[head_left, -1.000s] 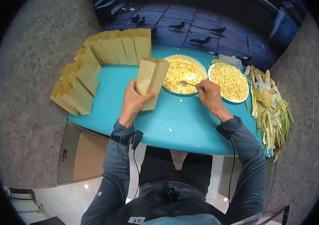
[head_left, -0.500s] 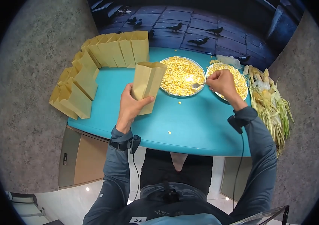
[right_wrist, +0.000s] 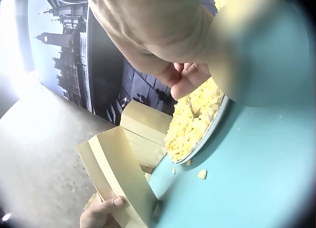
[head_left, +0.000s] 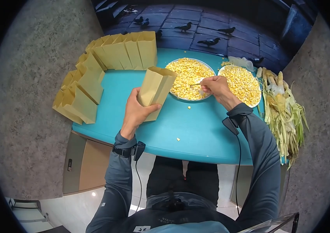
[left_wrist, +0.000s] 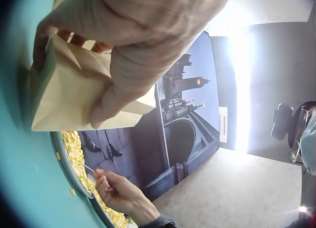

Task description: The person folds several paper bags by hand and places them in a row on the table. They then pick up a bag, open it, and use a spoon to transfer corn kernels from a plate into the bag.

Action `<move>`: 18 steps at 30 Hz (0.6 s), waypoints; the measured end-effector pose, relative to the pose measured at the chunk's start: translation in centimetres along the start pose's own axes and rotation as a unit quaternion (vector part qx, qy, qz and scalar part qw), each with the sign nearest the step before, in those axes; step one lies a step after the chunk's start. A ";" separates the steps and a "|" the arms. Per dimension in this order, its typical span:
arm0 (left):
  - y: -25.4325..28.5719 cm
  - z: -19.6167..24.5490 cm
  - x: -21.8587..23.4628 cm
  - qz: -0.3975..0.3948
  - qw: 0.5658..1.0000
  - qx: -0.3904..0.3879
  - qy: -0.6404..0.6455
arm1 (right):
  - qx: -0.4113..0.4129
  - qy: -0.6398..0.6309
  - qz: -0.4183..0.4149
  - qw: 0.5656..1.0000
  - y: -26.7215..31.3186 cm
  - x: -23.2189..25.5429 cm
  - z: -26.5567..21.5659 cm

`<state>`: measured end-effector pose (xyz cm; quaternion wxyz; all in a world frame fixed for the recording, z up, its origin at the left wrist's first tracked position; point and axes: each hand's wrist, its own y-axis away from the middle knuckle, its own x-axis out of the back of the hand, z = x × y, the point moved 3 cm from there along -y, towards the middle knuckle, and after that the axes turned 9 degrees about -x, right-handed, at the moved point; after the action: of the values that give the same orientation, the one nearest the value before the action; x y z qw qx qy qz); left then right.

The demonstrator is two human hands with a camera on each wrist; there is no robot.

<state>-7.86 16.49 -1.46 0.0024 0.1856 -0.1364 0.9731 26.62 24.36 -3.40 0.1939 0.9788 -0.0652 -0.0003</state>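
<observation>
My left hand (head_left: 136, 112) grips an open-topped brown paper bag (head_left: 156, 88), thumb on the near face, bag slightly tilted and left of the corn plates. With my right hand (head_left: 218, 88) I pinch the handle of a small metal spoon (head_left: 195, 84), whose bowl end is down in the kernels of the left corn plate (head_left: 188, 73). In the right wrist view the spoon (right_wrist: 190, 107) dips into the corn (right_wrist: 185, 132), its bowl mostly hidden. The left wrist view shows the left fingers curled around the bag (left_wrist: 74, 89).
Several standing paper bags (head_left: 128, 50) line the back left and left side of the turquoise table (head_left: 188, 136). A second corn plate (head_left: 242, 85) is at the right, beside corn husks and cobs (head_left: 283, 112). A clear plastic bag (head_left: 241, 62) lies behind. Loose kernels dot the tabletop.
My right hand moved right with the spoon to the left plate's edge, then back left, and the spoon is now in the kernels. My left hand still holds the bag in nearly the same place.
</observation>
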 end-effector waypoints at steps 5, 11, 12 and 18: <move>-1.2 0.2 -0.1 -0.009 0.999 -0.011 -0.042 | 0.028 -0.005 -0.005 1.000 0.8 1.2 -1.5; -3.7 0.5 -1.7 -0.037 0.995 -0.010 -0.087 | 0.097 -0.015 0.000 0.995 2.7 2.2 -6.5; -3.9 0.6 -2.0 -0.041 0.995 -0.008 -0.092 | 0.113 -0.011 -0.006 0.994 3.1 2.2 -7.3; -4.6 0.9 -4.3 -0.061 0.996 0.003 -0.059 | 0.306 0.183 -0.030 0.934 7.1 -1.4 -10.3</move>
<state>-3.32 20.92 -0.99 0.0533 0.2509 -0.1220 0.9588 24.55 21.96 8.83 -0.1063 0.9755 0.0044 0.1928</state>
